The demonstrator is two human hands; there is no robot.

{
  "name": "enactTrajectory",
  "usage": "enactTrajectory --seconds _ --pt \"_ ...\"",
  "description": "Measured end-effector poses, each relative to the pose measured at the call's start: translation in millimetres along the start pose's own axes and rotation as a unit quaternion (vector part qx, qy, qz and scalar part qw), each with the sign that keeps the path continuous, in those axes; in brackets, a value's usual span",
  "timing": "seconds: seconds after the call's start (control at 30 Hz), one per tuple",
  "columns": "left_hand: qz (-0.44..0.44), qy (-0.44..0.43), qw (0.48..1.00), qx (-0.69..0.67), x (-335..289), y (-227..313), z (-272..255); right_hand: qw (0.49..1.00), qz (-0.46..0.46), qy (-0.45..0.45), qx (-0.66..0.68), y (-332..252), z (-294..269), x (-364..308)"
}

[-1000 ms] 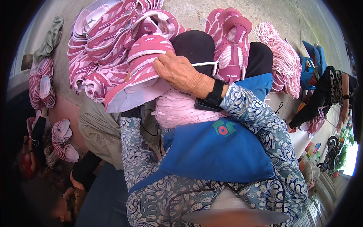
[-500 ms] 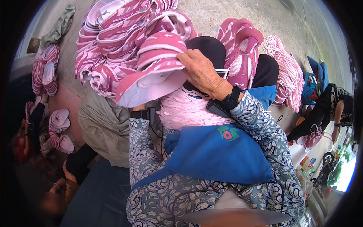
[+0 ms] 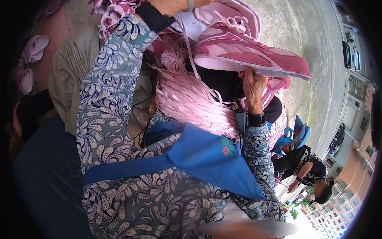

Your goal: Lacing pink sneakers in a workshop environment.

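My right hand reaches up under a pink and white sneaker upper, its fingers closed at the lower edge. The upper lies sideways, toe to the right, with a pale lace across its throat. Another upper shows behind it. My left hand is at the top edge, left of the sneaker upper; its fingers run out of the picture, so their grip is hidden. A loose pale pink lace hangs below it. A thick bundle of pale pink laces lies across my lap, above my blue apron.
More pink uppers are heaped at the upper left. Grey-brown cloth lies left of my arm. At the right, a person in black bends beside blue objects. Farther off are concrete ground, parked vehicles and buildings.
The view has swung right. The stacked uppers are out of my right hand, which now grips a single laced upper. My left arm has come up and reaches to the top edge.
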State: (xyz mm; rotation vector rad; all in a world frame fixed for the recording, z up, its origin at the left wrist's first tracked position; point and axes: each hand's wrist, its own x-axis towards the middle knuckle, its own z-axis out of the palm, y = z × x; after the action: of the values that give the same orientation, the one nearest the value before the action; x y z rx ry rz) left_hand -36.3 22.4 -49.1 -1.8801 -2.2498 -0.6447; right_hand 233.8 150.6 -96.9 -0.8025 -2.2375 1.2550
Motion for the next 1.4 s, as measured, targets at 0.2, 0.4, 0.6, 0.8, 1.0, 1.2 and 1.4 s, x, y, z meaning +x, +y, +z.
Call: enactTrajectory --seconds 0.2,0.4,0.6,0.8,1.0,1.2,1.4 --pt "-0.221 -0.086 0.964 -0.124 -100.1 -46.2 140.9 0.892 -0.264 -0.101 -0.352 -21.6 29.2 11.6" --pt "-0.202 -0.002 0.963 -0.178 -219.2 -83.6 181.1 0.941 -0.241 -0.082 -0.223 -32.3 29.3 3.5" --pt "-0.337 0.294 0.820 -0.357 -122.9 10.8 17.1 0.975 -0.117 0.030 -0.189 -3.3 -72.2 -18.0" --pt "0.084 0.137 0.978 -0.130 -51.0 163.3 -19.2 0.978 0.052 0.116 -0.163 42.0 -132.3 -70.1" --pt "-0.095 0.067 0.992 0.054 -47.6 82.0 0.3 0.963 -0.007 -0.027 -0.267 43.3 -113.1 -91.3" --pt "0.003 0.126 0.990 -0.056 -34.6 155.2 31.5 0.965 0.035 0.029 -0.260 48.9 -97.8 -95.5" --pt "0.062 -0.049 0.997 -0.025 -12.2 195.2 85.6 0.962 0.008 0.080 -0.260 45.8 -90.1 -76.4"
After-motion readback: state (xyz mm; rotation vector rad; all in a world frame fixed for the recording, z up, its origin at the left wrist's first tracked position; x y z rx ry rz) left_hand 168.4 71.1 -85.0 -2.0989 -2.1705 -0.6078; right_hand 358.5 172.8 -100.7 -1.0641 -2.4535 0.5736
